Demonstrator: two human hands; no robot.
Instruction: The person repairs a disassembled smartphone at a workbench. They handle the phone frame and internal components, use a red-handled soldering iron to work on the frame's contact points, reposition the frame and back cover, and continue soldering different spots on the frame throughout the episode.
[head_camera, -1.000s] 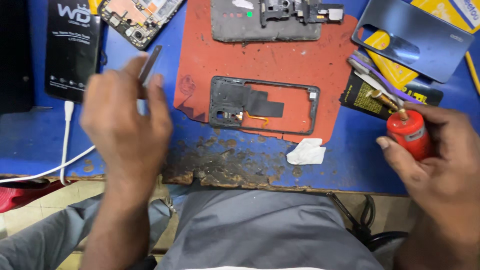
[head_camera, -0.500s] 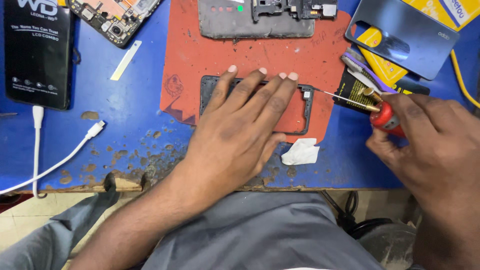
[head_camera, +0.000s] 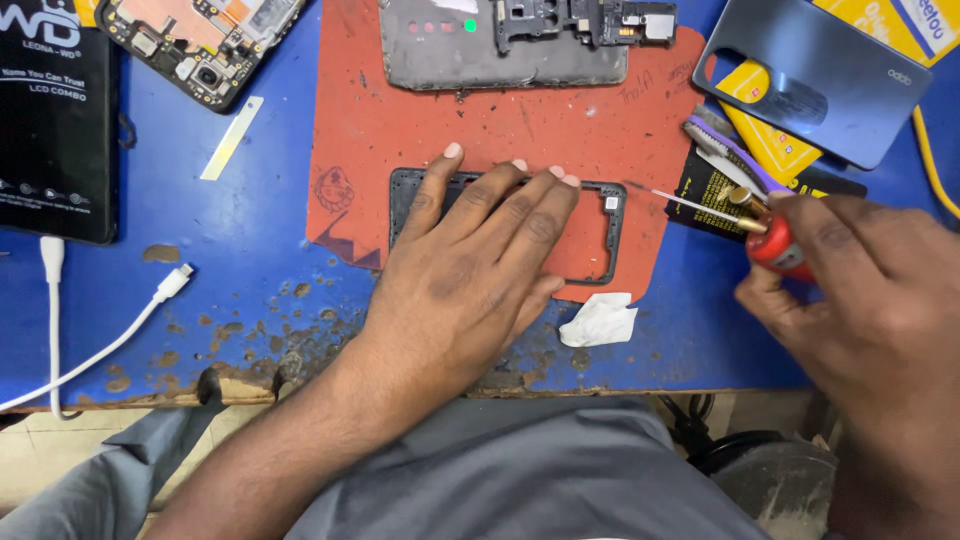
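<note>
on the red mat (head_camera: 400, 130) at the middle of the blue bench (head_camera: 250, 260) our left hand (head_camera: 470, 270) lies flat, palm down, on a black phone frame (head_camera: 612, 235); its fingers (head_camera: 545, 205) are stretched out and close together, the thumb set apart to the left, pressing the frame to the mat. only the frame's right end and upper left corner show past the hand. to the right, just off the mat's edge, our right hand (head_camera: 850, 290) has its fingers closed around a small red bottle (head_camera: 775, 245) with a brass collar, and the bottle's thin nozzle (head_camera: 685, 203) points left, its tip just above the frame's far right corner. whether the tip touches the frame we cannot tell. just near of the frame lies a crumpled white tissue (head_camera: 598, 322). at the far edge of the mat sits a grey phone body (head_camera: 500, 50) with open parts, a blue-grey back cover (head_camera: 815, 75) lies far right, a black box (head_camera: 50, 120) stands far left, and a white cable (head_camera: 100, 340) trails near left.
</note>
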